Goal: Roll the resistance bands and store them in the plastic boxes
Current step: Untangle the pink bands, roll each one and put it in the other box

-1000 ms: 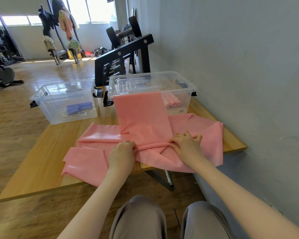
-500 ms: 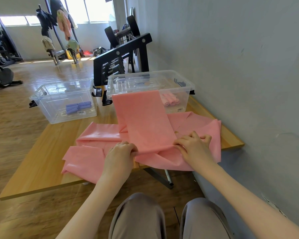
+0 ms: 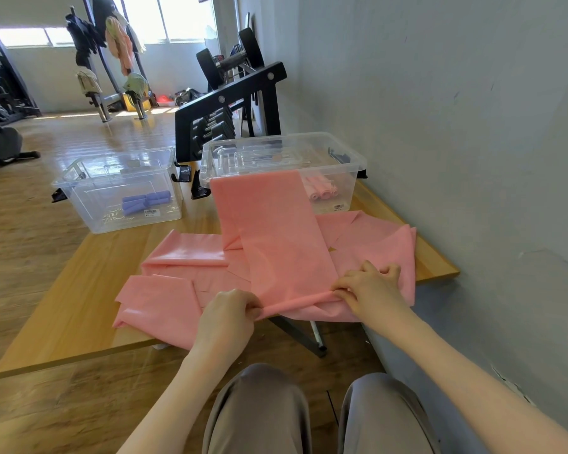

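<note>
Head view, looking down at a light wooden desk (image 3: 79, 290) pushed against a grey wall. Both hands sit at the near edge, lower centre of the frame: the left hand (image 3: 225, 317) and the right hand (image 3: 371, 291) each pinch one end of a thin rolled edge on a long flat pink rubber resistance band (image 3: 276, 244), fingers curled onto the roll. That band runs up the middle of the frame and its far end drapes over the front rim of the right clear plastic storage box (image 3: 351, 165). More loose pink band sheets (image 3: 164, 296) lie spread under it, some hanging off the desk's near edge. Inside the right box there are a few rolled pink bands (image 3: 320, 191). The left clear plastic box (image 3: 79, 198), centre left, holds small rolled purple bands (image 3: 145, 201). Black dumbbell rack (image 3: 230, 103) stands right behind the boxes.
</note>
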